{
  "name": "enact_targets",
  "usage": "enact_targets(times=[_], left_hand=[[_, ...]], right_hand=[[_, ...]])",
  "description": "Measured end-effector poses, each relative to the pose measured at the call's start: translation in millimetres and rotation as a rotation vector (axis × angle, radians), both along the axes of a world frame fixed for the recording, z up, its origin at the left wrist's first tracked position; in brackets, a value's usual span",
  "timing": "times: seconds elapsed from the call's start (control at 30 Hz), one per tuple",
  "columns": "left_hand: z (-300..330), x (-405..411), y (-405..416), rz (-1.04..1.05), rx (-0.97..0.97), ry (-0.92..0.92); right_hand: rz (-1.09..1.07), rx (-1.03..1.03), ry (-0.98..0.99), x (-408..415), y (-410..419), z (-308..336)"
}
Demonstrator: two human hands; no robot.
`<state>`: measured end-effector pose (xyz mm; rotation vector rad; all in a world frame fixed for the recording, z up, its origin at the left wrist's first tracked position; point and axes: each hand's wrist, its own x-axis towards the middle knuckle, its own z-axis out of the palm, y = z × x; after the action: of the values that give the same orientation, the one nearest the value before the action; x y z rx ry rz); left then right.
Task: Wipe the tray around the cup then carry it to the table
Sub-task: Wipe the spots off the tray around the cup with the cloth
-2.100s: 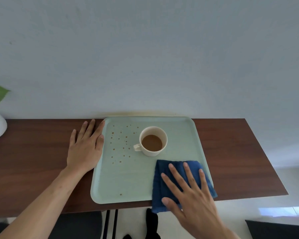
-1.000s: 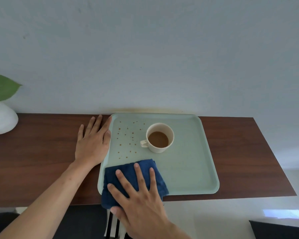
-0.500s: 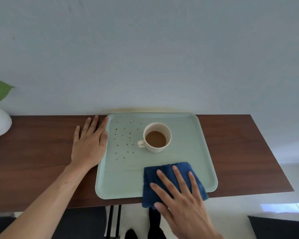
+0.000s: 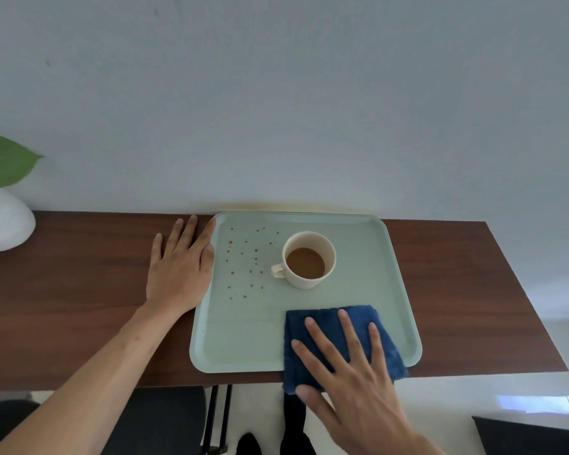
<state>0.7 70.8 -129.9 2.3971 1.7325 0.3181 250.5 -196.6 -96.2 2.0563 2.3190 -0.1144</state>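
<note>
Cloth (image 4: 339,343) rightward; one cup (image 4: 309,259), two hands.

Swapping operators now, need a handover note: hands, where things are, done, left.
Left hand: flat on the shelf, against the tray left rim.
Right hand: open, pressing the blue cloth on the tray's near right corner; the cloth overhangs the edge.
Cup: upright, holding brown liquid, far centre of tray.
Done: near strip looks clean.
Left: brown spots left of the cup, then carry the tray to the table.
</note>
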Motion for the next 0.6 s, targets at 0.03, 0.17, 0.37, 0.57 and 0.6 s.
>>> enact_targets(times=[0.03, 0.17, 0.37, 0.57, 0.6], left_hand=[[0, 0, 0, -0.001, 0.001, 0.002], [1, 0, -1, -0.001, -0.006, 0.007], [2, 1, -1, 0.006, -0.006, 0.018], [1, 1, 0, 0.005, 0.002, 0.015], [2, 1, -1, 0.003, 0.001, 0.016]], right_hand=[[0.010, -0.013, 0.011, -12, 6, 1], [0.064, -0.049, 0.072, -64, 29, 3], [0.085, -0.083, 0.120, -115, 53, 5], [-0.009, -0.066, 0.163, -128, 57, 6], [-0.020, -0.062, 0.172, -130, 58, 6]])
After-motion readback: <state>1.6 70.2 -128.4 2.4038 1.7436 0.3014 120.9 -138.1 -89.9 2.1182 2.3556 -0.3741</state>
